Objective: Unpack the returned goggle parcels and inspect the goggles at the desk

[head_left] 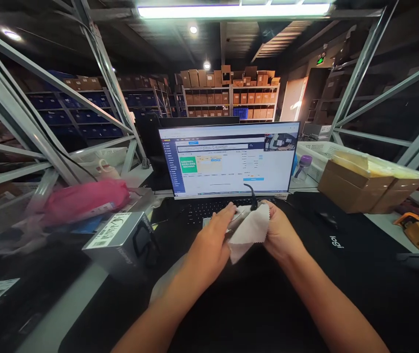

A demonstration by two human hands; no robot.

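Observation:
In front of the monitor, both hands come together around a light grey cleaning cloth (250, 234) with zigzag edges. A thin black curved piece (252, 195), looking like the temple arm of a pair of glasses, sticks up out of the cloth; the rest of it is covered. My right hand (280, 229) pinches the cloth's right side. On the other side, my left hand (211, 245) has its fingers pressed together over the cloth and what lies within. A grey box (119, 242) with a glasses picture and white labels stands to the left.
A lit monitor (227, 162) stands behind the keyboard (202, 212). At the right are a mouse (327, 220), brown cartons (367, 184), a yellow tape dispenser (417, 233) and a purple-capped bottle (302, 169). A pink bag (86, 198) lies left. Metal frame posts flank the desk.

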